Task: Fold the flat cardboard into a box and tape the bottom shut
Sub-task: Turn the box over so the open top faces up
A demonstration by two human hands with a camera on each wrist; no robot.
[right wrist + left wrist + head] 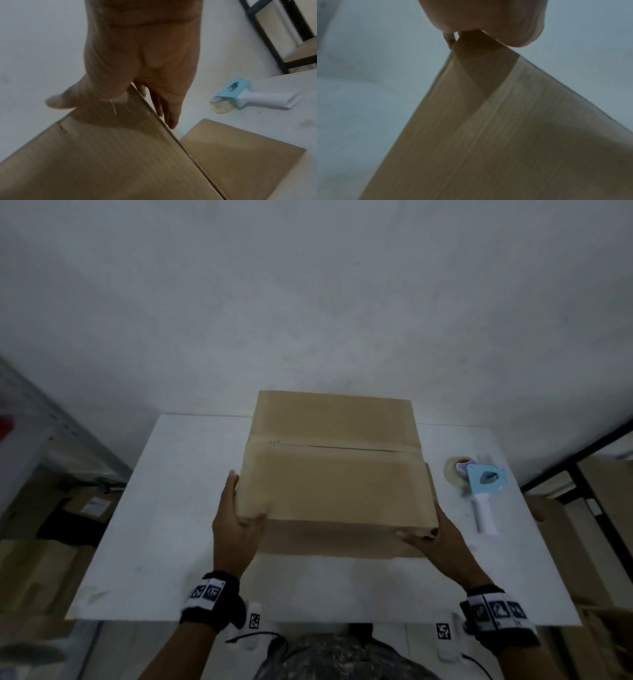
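From the head view, I hold the cardboard box (337,474) above the white table (178,508), left hand (236,522) clasping its near-left corner, right hand (431,542) its near-right. The flap seam looks untaped; tilting could let flaps spring open.

Left wrist: my thumb (505,20) pinches a thin edge, which could slip.

Right wrist: thumb on top, fingers (164,108) down the side; a lower flap hangs loose near the tape dispenser (243,96) and could snag it.
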